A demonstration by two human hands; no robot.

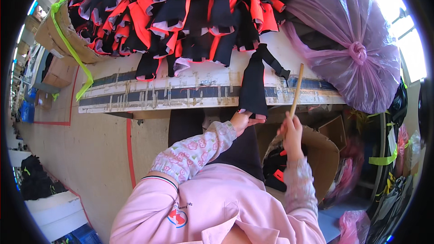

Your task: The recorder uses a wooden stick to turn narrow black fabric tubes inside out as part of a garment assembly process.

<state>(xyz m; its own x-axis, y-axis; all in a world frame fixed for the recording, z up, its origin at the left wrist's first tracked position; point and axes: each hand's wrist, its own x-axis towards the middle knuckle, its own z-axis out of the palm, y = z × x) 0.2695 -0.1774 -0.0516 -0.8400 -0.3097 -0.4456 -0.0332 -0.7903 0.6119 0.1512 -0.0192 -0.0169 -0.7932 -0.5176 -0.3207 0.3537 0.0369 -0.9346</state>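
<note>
Fabric piece (253, 88) pinched by left fingers (246, 119), stick (296, 91) in right hand (291, 131)

Black fabric piece (253, 88): a long, narrow dark strip, lying lengthwise across the worktable's front part, its lower end hanging over the table edge, where the left hand grips it.
Upper end of the piece: splits into a short strap angled to the right, ending in a small dark tab on the tabletop.
Wooden stick (296, 91): thin, pale, straight, nearly upright with a slight rightward lean, its lower end held in the right fist, its tip above the table just right of the fabric piece.
</note>
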